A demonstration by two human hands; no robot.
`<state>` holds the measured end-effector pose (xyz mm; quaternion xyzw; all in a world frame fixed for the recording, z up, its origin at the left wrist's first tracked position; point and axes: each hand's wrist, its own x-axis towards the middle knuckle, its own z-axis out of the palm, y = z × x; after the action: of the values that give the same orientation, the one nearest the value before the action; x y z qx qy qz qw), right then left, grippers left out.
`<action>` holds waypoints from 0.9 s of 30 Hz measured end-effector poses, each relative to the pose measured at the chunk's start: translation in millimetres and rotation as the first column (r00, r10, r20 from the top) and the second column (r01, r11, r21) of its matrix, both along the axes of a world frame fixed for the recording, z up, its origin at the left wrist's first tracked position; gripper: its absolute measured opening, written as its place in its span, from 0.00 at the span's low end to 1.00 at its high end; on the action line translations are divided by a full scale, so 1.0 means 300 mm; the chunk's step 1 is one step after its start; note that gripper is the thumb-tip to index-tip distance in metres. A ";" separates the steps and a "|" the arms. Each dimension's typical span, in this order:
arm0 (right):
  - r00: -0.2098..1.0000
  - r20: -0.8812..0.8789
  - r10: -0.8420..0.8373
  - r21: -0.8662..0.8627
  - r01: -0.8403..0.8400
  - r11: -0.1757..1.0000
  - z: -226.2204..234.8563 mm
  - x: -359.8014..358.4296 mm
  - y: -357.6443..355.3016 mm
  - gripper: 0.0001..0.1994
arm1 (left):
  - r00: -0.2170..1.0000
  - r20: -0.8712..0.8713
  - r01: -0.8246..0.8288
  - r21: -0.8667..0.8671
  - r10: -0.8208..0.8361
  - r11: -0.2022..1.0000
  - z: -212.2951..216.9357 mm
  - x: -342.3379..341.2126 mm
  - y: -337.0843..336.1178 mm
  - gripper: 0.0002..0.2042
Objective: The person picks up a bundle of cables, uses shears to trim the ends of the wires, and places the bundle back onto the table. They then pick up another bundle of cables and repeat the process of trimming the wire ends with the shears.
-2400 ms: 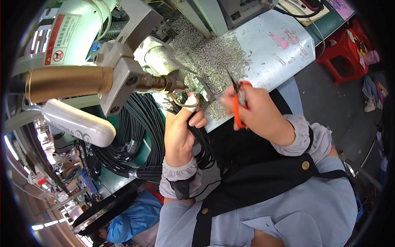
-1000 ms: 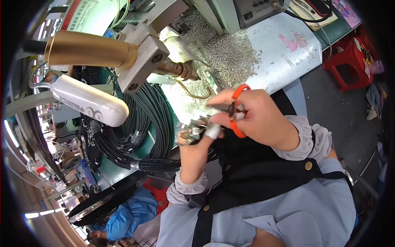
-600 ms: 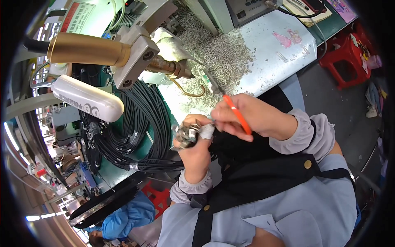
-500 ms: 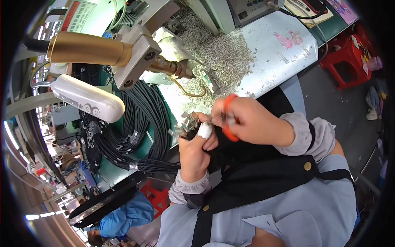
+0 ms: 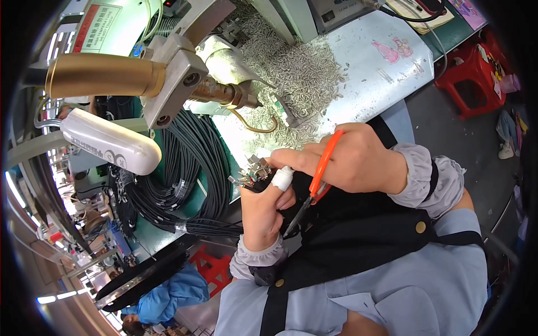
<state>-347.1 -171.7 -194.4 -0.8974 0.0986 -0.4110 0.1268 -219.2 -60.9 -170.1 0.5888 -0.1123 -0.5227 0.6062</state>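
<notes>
Black cables [image 5: 185, 173] hang in loops off the left edge of the worktop [image 5: 386, 73], under a brass-coloured machine arm [image 5: 106, 75]. Left hand [image 5: 263, 210] just beyond the near edge, fingers clamped on a bundle of wires with metal connectors [image 5: 252, 171]; white tape on the thumb. Right hand [image 5: 353, 159] touches it, forefinger on the connectors, fingers curled shut around orange-handled scissors [image 5: 314, 185], blades pointing down. Small metal pieces [image 5: 297, 67] lie scattered mid-worktop. Red stool [image 5: 471, 73] far right.

Brass nozzle [image 5: 227, 94] looms just above hands; cable bundle [image 5: 185, 168] crowds left.
</notes>
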 end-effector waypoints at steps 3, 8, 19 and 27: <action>1.000 -0.005 -0.010 -0.061 0.010 0.998 -0.002 -0.011 -0.003 0.12 | 0.991 -0.062 0.119 -0.018 -0.120 0.993 0.001 0.022 0.003 0.07; 0.981 -0.188 -0.042 0.023 0.048 0.999 0.005 -0.023 0.040 0.09 | 0.822 0.568 0.089 -0.073 -0.032 0.993 -0.035 -0.029 -0.001 0.07; 0.994 -0.038 0.106 0.871 -0.019 0.491 -0.001 -0.033 0.066 0.12 | 0.990 0.138 0.008 -0.127 0.010 0.992 0.006 -0.006 0.000 0.08; 0.958 -0.286 0.024 0.699 0.192 0.689 -0.003 -0.030 0.103 0.17 | 0.871 0.483 -0.001 -0.168 0.083 0.986 -0.027 -0.022 0.000 0.08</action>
<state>-356.1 -140.9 -195.2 -0.8176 0.3095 -0.2171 0.4343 -225.7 -61.0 -178.2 0.6526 -0.2911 -0.3327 0.6154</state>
